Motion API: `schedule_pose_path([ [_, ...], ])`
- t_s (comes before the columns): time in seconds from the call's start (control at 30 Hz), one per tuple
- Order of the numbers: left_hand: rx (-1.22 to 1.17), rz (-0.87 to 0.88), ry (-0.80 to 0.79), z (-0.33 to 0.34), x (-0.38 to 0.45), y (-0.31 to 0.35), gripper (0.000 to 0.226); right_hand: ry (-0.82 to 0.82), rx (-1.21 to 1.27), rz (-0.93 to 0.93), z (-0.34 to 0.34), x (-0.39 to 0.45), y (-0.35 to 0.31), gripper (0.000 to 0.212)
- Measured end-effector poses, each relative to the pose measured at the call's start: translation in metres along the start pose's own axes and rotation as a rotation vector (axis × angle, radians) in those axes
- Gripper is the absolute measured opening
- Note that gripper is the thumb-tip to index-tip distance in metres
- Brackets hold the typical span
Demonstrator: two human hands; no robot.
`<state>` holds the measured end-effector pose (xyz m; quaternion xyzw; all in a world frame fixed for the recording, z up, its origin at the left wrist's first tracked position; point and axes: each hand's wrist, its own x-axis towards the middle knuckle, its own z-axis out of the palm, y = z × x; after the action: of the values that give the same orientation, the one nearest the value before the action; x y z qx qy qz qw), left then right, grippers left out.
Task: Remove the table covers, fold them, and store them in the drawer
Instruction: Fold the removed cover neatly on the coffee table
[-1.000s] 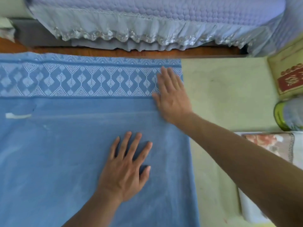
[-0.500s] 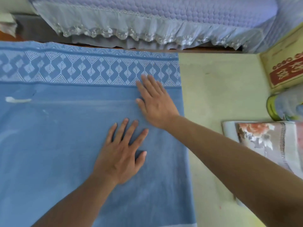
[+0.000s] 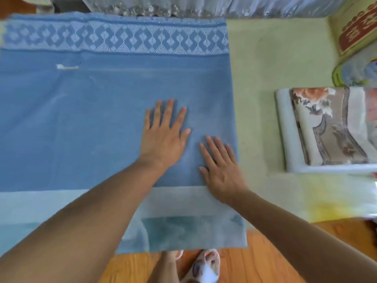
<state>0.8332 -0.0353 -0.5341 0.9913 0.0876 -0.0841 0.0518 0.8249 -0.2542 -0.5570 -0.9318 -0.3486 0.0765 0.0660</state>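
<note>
Table (image 3: 265, 82) w/ blue cover (image 3: 91, 119) under both flat hands.

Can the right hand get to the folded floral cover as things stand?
Probably yes. The right hand lies flat on the blue cover near its right edge, holding nothing. The folded floral cover sits apart to its right, with only bare yellowish tabletop between them.
</note>
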Motion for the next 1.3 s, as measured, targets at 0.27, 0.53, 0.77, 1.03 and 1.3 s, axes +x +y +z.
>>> schedule_pose_path([
  [0.27,-0.236,-0.398,-0.133,0.017,-0.353,-0.025,0.06,0.118,0.142,0.555,-0.029,-0.105,0.013,0.056],
  [0.53,-1.574,-1.396,-0.051,0.014,-0.375,-0.067,0.02,-0.141,1.518,1.41,-0.022,-0.184,-0.174,0.035],
  [0.77,-1.885,-1.3,-0.214,-0.005,-0.331,-0.063,0.021,0.209,1.765,1.652,-0.015,-0.132,-0.181,0.017],
  [1.03,-1.997,-1.318,-0.241,-0.01,-0.318,-0.077,0.021,0.62,1.765,1.712,-0.027,-0.128,-0.187,0.02],
  [1.3,-2.057,-1.451,-0.088,0.004,-0.319,-0.082,0.029,0.494,2.136,1.649,-0.041,-0.108,-0.212,0.034],
])
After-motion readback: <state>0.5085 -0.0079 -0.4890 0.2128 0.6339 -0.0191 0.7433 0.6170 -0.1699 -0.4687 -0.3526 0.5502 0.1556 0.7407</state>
